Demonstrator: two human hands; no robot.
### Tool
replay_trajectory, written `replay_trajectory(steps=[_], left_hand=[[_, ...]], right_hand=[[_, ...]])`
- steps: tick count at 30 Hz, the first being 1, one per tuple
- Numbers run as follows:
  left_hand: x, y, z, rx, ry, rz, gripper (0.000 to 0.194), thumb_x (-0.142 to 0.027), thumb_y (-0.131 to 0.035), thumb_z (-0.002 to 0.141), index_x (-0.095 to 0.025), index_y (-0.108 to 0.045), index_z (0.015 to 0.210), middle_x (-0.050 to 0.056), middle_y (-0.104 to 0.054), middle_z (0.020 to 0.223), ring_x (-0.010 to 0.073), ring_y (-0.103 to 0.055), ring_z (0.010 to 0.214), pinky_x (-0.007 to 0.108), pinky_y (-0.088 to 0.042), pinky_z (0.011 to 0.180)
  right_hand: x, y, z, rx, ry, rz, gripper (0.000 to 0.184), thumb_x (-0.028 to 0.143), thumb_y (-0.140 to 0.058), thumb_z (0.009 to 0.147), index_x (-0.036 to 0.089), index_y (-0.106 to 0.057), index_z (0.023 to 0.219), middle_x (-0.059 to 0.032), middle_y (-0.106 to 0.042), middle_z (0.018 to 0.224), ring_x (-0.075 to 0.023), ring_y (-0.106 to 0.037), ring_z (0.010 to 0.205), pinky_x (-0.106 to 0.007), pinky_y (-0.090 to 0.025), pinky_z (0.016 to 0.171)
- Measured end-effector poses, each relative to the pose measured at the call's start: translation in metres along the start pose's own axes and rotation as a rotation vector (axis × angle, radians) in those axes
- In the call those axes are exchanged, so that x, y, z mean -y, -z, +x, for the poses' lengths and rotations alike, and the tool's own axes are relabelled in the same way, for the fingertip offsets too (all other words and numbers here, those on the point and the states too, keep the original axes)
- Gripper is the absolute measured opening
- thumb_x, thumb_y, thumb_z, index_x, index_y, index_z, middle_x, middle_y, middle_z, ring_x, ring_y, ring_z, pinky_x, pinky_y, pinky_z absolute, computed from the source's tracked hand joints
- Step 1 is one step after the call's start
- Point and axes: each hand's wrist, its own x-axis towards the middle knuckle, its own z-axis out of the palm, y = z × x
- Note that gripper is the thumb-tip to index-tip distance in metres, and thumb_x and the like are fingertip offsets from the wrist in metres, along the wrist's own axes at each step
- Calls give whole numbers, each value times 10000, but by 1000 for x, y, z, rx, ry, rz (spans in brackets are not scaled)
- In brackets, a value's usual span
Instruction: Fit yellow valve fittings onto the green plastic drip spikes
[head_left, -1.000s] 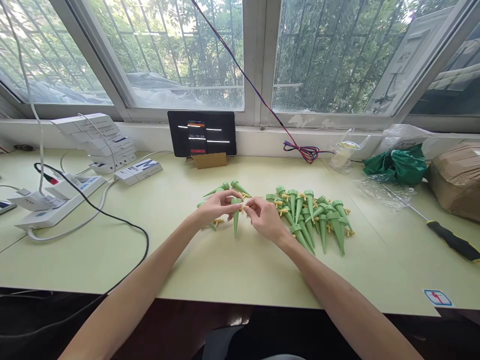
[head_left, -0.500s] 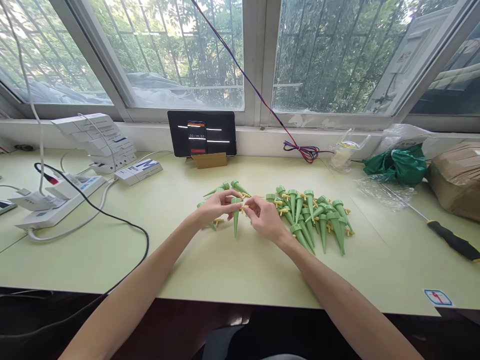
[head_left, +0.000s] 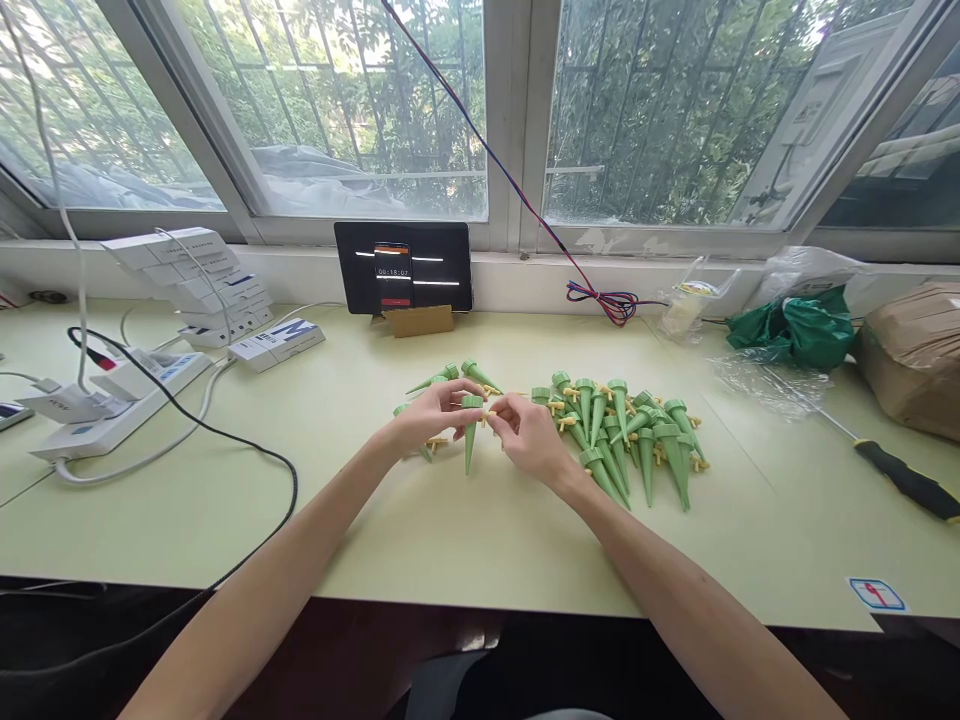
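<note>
Between my hands hangs a green plant watering spike (head_left: 469, 448), its ridged cap up and its tip down. My left hand (head_left: 429, 415) is closed on it near the cap. The fingers of my right hand (head_left: 531, 435) pinch a small yellow valve (head_left: 486, 416) at the spike's side, just under the cap; the fingertips hide part of it. Several more green spikes (head_left: 480, 376) with yellow valves lie behind and beside my left hand, partly covered by it. To the right of my right hand is a pile of such spikes (head_left: 616, 440).
A tablet (head_left: 405, 268) leans on a brown cardboard stand (head_left: 418, 321) at the back. On the left are stacked white boxes (head_left: 202, 285), a power strip (head_left: 124, 405) and a black cable (head_left: 247, 442). A screwdriver (head_left: 907, 480), plastic bags (head_left: 793, 328) and a brown package (head_left: 915, 360) lie right.
The spike's tip has shifted very slightly to the left. Both hands keep their hold and otherwise stay in place.
</note>
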Motion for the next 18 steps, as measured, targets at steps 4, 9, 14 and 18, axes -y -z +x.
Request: replay_trajectory(steps=[4,9,14,18], left_hand=[[0,0,0,5,-4,-9,388,-488,-733,808,-217,-630,1067,-21,-603,661,117,-536,553,223,-356,517],[0,0,0,14,-16,-10,381,-476,-730,814,-211,-634,1070,-29,-580,628,114,-519,534,219,-333,506],[-2,-1,0,28,-21,-36,363,-451,-735,818,-206,-634,1066,-28,-587,663,102,-504,540,219,-344,530],[-2,-1,-1,34,-18,-49,346,-430,-732,826,-204,-632,1069,-29,-599,666,98,-508,544,222,-374,558]], right_hand=[[1,0,0,-5,3,-8,136,302,-553,914,188,-605,860,-5,-620,698,-138,-542,603,-259,-420,597],[0,1,1,8,10,-27,153,283,-532,924,185,-599,827,10,-591,649,-130,-518,569,-255,-399,591],[0,1,1,25,-1,-72,201,277,-502,936,188,-581,774,24,-539,592,-125,-469,537,-255,-367,582],[0,1,1,23,-1,-93,211,278,-490,938,189,-571,765,29,-516,577,-122,-446,525,-255,-350,581]])
